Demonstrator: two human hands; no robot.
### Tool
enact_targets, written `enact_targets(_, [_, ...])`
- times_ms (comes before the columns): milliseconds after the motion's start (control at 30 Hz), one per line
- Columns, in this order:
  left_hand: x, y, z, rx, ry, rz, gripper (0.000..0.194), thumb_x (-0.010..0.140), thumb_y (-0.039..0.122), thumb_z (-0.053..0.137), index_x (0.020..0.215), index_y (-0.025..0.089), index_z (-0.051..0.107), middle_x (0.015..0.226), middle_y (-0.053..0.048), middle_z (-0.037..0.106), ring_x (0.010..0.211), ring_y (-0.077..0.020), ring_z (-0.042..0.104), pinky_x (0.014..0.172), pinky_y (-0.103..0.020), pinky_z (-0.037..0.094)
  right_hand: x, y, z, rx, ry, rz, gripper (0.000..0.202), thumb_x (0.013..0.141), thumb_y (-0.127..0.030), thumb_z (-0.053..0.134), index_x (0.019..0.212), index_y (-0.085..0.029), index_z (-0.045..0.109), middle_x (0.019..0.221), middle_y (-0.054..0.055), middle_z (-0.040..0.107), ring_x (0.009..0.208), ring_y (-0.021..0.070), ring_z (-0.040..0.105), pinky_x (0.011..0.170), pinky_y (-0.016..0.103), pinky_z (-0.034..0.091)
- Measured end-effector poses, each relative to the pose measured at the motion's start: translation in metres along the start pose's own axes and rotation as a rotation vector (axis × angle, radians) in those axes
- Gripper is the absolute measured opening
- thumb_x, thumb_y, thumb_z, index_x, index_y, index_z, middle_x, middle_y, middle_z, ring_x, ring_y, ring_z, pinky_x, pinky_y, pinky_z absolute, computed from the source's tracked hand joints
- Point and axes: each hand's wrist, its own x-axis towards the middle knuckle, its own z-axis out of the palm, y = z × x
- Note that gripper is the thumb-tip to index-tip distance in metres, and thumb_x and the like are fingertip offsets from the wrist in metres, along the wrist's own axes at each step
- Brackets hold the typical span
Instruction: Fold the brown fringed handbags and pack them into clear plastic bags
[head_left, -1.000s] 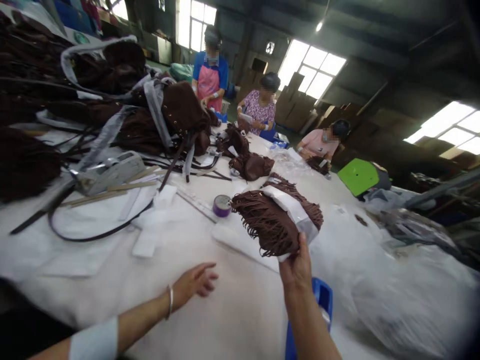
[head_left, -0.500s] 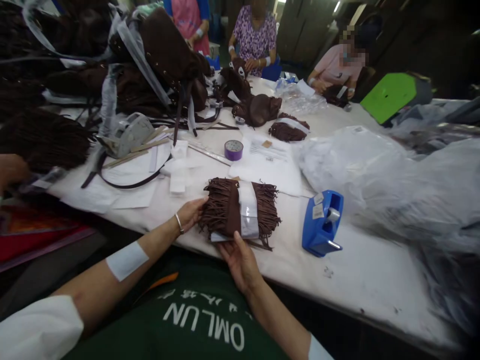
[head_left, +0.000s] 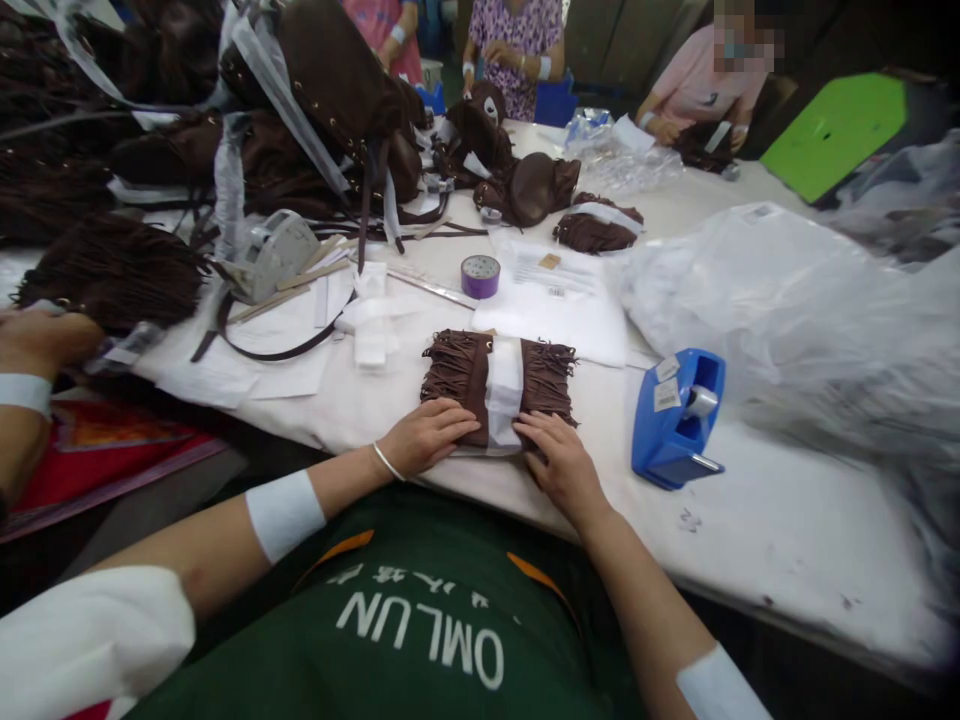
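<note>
A flat brown fringed bag (head_left: 469, 370) lies on the near edge of the table, with a pale, shiny wrapping band (head_left: 505, 390) around its middle. My left hand (head_left: 429, 436) rests on the bag's lower left part, its fingers stretched out over the brown panel. On the other side, the extended fingers of my right hand (head_left: 564, 465) lie on the lower right, touching the band's edge and the fringe; the thumb is lower, near the bag's front edge. A blue tape dispenser (head_left: 679, 420) stands to the right of my right hand.
A purple tape roll (head_left: 480, 277) sits behind the bag, beside white sheets (head_left: 555, 320). Clear plastic bags (head_left: 795, 300) spread over the right. Brown bags (head_left: 330, 80) are heaped at left. A co-worker's hand (head_left: 52, 340) is at far left; several people work across the table.
Both hands have shifted from holding the bag's left side and underside to lying on top of its front part. The bag now lies flat. At left, a co-worker's hand has come further in.
</note>
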Motion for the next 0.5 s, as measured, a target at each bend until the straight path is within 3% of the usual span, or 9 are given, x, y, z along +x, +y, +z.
enact_targets(100, [0.009,-0.009,-0.003,-0.112,0.037,-0.077,0.031,0.089,0.023,0.051,0.118,0.020,0.062,0.110,-0.008,0.066,0.101,-0.0211,0.055,0.094,-0.037,0.045,0.006,0.009,0.000,0.033,0.029,0.040,0.036,0.082,-0.022,0.058,0.118,-0.029,0.061,0.120,0.002,0.063,0.117,0.0203,0.053,0.108,0.044,0.034])
enact_targets(200, [0.017,-0.012,-0.007,-0.175,0.053,-0.201,0.027,0.085,0.027,0.060,0.111,0.022,0.066,0.105,-0.004,0.069,0.094,-0.0192,0.058,0.090,-0.032,0.046,0.009,0.007,-0.005,0.111,0.026,0.136,0.044,0.081,-0.025,0.061,0.124,-0.030,0.056,0.116,0.002,0.065,0.110,0.0195,0.057,0.102,0.040,0.041])
enact_targets(333, [0.022,-0.015,-0.008,-0.218,0.027,-0.353,0.028,0.079,0.028,0.066,0.107,0.024,0.069,0.101,-0.001,0.071,0.091,-0.0175,0.060,0.089,-0.028,0.046,0.013,0.009,-0.017,0.193,-0.109,0.207,0.048,0.080,-0.019,0.056,0.126,-0.031,0.055,0.120,-0.001,0.063,0.112,0.0179,0.057,0.103,0.037,0.040])
enact_targets(500, [0.024,-0.018,-0.010,-0.250,-0.025,-0.422,0.032,0.077,0.035,0.067,0.107,0.024,0.070,0.099,-0.002,0.071,0.092,-0.0182,0.062,0.089,-0.027,0.046,0.017,0.018,-0.036,0.386,-0.204,0.262,0.045,0.079,-0.016,0.049,0.122,-0.026,0.058,0.119,0.001,0.064,0.113,0.0184,0.057,0.103,0.038,0.039])
